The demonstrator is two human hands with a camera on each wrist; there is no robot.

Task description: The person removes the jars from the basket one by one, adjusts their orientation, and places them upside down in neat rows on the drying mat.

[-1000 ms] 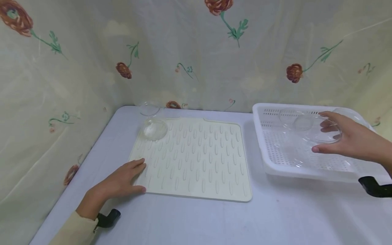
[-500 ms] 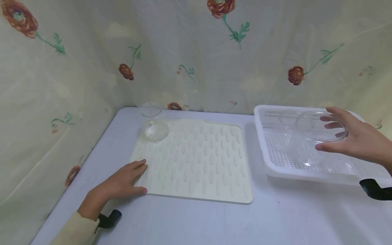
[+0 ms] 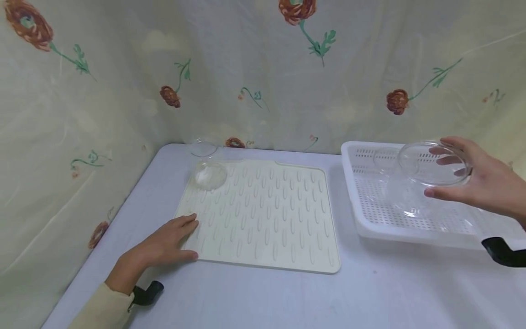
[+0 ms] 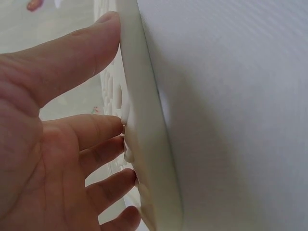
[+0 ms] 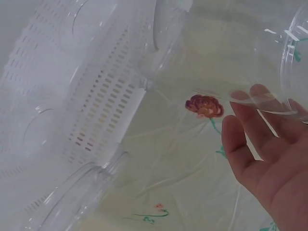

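Note:
My right hand [image 3: 478, 176] grips a clear glass bowl [image 3: 431, 155] by its rim, thumb in front and fingers behind. The bowl is held tilted above the white perforated basket [image 3: 356, 201]. In the right wrist view, the fingers [image 5: 245, 120] press along the curved transparent edge. My left hand [image 3: 162, 244] rests at the front left corner of the pale ribbed drying mat [image 3: 267, 219], fingers spread and fingertips on its edge, as the left wrist view also shows. A clear bowl [image 3: 210, 175] sits on the mat's back left corner.
Behind the mat, another clear bowl [image 3: 203, 148] stands near the table's back edge. More transparent bowls [image 5: 72, 197] lie in the basket. A floral curtain [image 3: 246, 68] rises behind and to the left of the white-covered table [image 3: 267, 301].
My right hand has lifted the glass bowl slightly higher over the basket and moved a little right, tilting the bowl's rim more toward the camera. The left hand has stayed in place.

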